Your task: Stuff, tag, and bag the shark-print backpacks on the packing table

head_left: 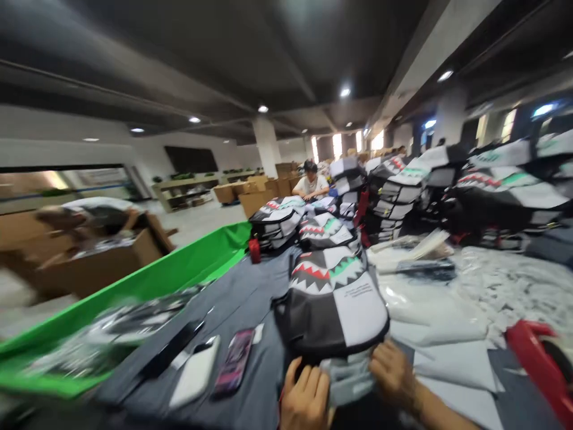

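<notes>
While stacked backpacks point(398, 191) rise beyond it, a tooth-patterned backpack point(335, 301) lies on the cloth-covered bench point(257, 292), the curled left hand point(305, 395) and right hand point(394, 371) flanking grey material point(348, 381) at its near edge; exactly what they grip cannot be told.

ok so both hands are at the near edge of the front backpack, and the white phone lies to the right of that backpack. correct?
Wrong side for the phone: in the head view the white phone lies to the left of the front backpack. The left hand and right hand are at its near edge, as you say.
</notes>
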`<state>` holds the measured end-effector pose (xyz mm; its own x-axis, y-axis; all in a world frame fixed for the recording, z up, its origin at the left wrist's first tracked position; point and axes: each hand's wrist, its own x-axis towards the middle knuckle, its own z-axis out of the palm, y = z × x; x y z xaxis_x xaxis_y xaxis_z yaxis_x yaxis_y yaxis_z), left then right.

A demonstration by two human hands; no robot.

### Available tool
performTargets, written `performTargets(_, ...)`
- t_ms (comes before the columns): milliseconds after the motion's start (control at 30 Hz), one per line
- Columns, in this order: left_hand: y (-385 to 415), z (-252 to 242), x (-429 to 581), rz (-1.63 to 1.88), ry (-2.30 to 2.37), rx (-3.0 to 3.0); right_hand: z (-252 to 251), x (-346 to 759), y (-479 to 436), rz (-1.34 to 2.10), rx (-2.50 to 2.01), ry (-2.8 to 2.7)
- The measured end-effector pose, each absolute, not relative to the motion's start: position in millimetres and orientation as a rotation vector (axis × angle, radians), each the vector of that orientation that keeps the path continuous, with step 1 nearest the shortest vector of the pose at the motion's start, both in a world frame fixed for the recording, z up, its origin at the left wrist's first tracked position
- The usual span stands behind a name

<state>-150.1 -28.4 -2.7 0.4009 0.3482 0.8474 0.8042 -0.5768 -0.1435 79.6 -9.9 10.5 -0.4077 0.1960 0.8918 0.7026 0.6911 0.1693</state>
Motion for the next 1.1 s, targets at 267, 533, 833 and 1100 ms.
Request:
performTargets(267, -62, -47, -133, -1.296, -1.374, -2.063, -9, 108, -18, -0.245, -0.76, -2.274)
performTargets(533, -57, -22, -160, -1.03, -1.408, -2.483, -7, 109, -7, -0.138, -0.954, -2.498)
performTargets(833, -32, -5, -176, -0.752, -1.141, -2.656, 12, 111, -13, -0.304, -0.638, -2.487)
performTargets(1100, 11, 39, -167, -0.053, -0.059, -3.075, 20, 101, 7, -0.096, -0.405, -2.843)
